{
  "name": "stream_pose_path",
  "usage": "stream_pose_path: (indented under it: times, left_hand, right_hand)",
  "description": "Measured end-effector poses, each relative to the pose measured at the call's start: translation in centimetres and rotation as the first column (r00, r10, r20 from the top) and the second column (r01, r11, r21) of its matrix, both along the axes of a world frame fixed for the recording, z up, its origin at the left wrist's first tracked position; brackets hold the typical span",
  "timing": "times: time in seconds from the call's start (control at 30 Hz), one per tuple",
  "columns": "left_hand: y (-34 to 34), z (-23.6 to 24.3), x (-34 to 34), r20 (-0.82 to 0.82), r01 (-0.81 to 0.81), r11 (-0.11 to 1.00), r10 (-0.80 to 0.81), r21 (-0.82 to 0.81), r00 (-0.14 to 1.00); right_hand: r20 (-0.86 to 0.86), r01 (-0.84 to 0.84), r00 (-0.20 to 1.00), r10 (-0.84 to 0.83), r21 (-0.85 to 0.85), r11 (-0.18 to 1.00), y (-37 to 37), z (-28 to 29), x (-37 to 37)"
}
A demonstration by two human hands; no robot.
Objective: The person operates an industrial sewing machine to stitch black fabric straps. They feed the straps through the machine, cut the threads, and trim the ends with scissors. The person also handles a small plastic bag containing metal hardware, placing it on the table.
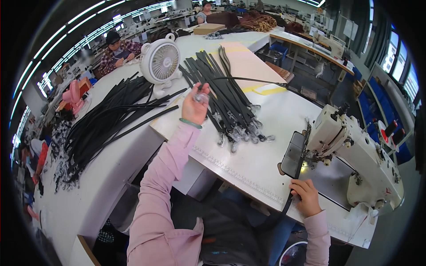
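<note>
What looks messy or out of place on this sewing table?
Little. The black straps on the left fan out loosely, some overhanging the table edge. The pile with clasps by the left hand lies tidier.

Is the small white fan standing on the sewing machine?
No, the fan stands on the white table, far from the sewing machine.

White worktable (248,164), black straps (230,102), fan (160,64), sewing machine (355,155)
</note>
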State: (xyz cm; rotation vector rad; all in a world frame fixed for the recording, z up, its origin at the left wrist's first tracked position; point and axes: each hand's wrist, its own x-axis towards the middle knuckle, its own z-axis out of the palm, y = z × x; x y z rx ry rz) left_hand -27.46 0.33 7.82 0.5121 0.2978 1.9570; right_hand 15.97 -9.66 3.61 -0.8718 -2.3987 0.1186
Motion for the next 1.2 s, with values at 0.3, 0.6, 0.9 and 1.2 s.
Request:
stream_pose_path:
  times: [0.3,0.6,0.9,1.2]
  left_hand:
    - [-19.0,4.1,-28.4,0.244,-0.881,0.471,0.852,0.03,0.464]
    - [-19.3,0.0,-23.8,0.021,-0.722,0.691,0.722,-0.028,0.691]
    - [-7.5,-3.0,10.5,-0.991,0.363,0.932,0.059,0.01,-0.123]
    - [-3.0,-6.1,23.9,-0.804,0.462,0.829,0.491,0.315,-0.334]
  right_hand:
    - [-0.025,0.026,0.999,-0.026,-0.002,1.0,-0.3,-0.3,0.1]
    - [-0.035,-0.035,0.999,0.035,-0.012,0.999,-0.3,-0.3,-0.6]
    - [0.017,-0.074,0.997,0.074,0.011,0.997,-0.1,-0.3,0.0]
    - [0.019,-0.119,0.993,0.12,-0.042,0.992,0.0,-0.7,1.6]
